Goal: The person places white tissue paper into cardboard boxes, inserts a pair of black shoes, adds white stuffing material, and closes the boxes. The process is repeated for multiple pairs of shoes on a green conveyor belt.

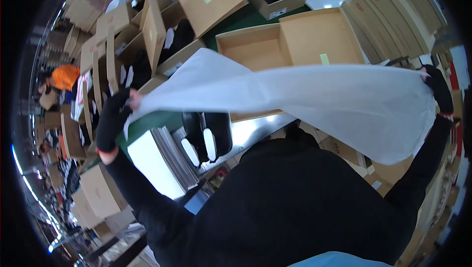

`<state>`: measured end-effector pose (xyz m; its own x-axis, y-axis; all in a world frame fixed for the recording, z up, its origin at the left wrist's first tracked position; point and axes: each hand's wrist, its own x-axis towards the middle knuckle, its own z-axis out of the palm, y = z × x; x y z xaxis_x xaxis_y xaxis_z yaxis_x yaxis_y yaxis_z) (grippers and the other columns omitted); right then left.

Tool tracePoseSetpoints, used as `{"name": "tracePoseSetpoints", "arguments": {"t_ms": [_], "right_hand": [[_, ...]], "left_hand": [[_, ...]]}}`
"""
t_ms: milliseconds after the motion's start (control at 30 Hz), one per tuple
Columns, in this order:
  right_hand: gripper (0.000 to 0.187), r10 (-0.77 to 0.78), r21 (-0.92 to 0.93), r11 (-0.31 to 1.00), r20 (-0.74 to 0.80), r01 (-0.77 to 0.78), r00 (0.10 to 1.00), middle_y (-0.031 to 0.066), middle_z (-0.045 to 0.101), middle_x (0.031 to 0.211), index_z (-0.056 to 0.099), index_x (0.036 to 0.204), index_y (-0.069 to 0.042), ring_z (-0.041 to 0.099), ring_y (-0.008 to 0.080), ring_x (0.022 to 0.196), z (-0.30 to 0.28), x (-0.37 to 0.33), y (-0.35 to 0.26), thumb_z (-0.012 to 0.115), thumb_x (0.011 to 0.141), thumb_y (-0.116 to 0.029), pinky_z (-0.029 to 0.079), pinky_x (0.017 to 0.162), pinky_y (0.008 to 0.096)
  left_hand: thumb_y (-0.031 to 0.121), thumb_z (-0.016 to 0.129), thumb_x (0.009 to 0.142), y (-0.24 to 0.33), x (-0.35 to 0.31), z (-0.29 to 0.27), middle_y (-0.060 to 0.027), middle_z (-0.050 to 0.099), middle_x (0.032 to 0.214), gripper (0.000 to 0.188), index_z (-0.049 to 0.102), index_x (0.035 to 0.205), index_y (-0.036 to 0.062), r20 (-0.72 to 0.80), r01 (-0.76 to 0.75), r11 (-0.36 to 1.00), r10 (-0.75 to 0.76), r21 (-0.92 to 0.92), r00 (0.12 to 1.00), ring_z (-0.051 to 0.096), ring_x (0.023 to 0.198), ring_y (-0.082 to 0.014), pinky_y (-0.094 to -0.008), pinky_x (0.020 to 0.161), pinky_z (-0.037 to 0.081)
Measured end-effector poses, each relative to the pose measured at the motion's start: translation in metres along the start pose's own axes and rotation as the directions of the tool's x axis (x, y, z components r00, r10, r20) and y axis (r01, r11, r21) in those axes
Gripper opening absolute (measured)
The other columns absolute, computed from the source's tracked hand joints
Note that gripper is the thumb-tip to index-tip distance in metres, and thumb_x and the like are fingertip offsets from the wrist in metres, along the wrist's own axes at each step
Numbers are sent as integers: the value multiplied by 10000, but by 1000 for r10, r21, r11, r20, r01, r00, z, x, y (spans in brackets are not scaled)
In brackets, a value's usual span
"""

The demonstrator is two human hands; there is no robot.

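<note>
A large sheet of white tissue paper point(275, 90) is stretched out in the air between my two hands. My left hand point(115, 117), in a black fingerless glove, pinches its left end. At the far right my right hand point(436, 87), gloved the same way, grips the other end. The sheet sags and twists in the middle. Behind and below it stands an open cardboard box point(253, 46) with its lid folded back, partly covered by the paper. Close to my body, a pair of black boots point(209, 137) with white paper pieces lies on the table.
A thick stack of white paper sheets point(157, 161) lies beside the boots. Several open boxes with black footwear, such as one box point(275, 1), stand along the green conveyor surface point(236, 24). Flattened or nested cartons point(383, 19) are piled at the right. A person in orange point(65, 77) is far left.
</note>
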<state>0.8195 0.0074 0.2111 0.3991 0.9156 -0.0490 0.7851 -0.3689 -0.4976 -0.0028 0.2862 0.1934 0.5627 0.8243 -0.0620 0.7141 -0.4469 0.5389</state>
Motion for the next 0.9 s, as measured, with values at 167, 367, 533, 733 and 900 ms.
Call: {"name": "tracePoseSetpoints", "arguments": {"t_ms": [167,367,533,733,900], "right_hand": [[417,40,-110,994,172,-21,984,75,612,1028,634,1043,-24,540,169,990,46,118,-33,640,855,-396,398,895,290],[468,-114,-299,928,336,221,935,124,571,837,601,821,1,529,225,841,102,219,-25,615,848,-466,400,795,339],[497,-173,-367,881,337,298,925,105,528,704,548,708,4,496,220,704,122,269,-3,604,855,-468,396,677,351],[508,-230,-342,872,343,349,911,84,492,613,528,679,8,500,201,614,130,322,56,588,865,-462,380,598,359],[502,-158,-330,902,352,280,923,113,558,698,570,713,8,531,236,671,140,318,31,611,839,-476,400,647,365]], "left_hand": [[242,667,838,-108,71,65,-146,687,999,343,640,1117,45,-407,21,961,96,274,909,660,929,-256,-341,805,494],[384,674,805,-145,124,170,-98,689,956,438,604,1158,134,-509,424,788,-167,445,844,659,884,-313,-422,797,489],[739,538,751,-160,84,205,-156,603,1122,897,417,1351,84,-296,668,593,-804,-449,515,577,1013,-256,-405,816,432],[652,677,712,-139,44,246,-121,611,1078,870,531,1236,-27,-144,469,461,-812,-754,566,587,899,-213,-349,762,471],[394,792,700,-119,69,234,-114,641,1021,684,566,1181,-38,-77,567,522,-775,-638,627,612,882,-192,-329,758,496]]}}
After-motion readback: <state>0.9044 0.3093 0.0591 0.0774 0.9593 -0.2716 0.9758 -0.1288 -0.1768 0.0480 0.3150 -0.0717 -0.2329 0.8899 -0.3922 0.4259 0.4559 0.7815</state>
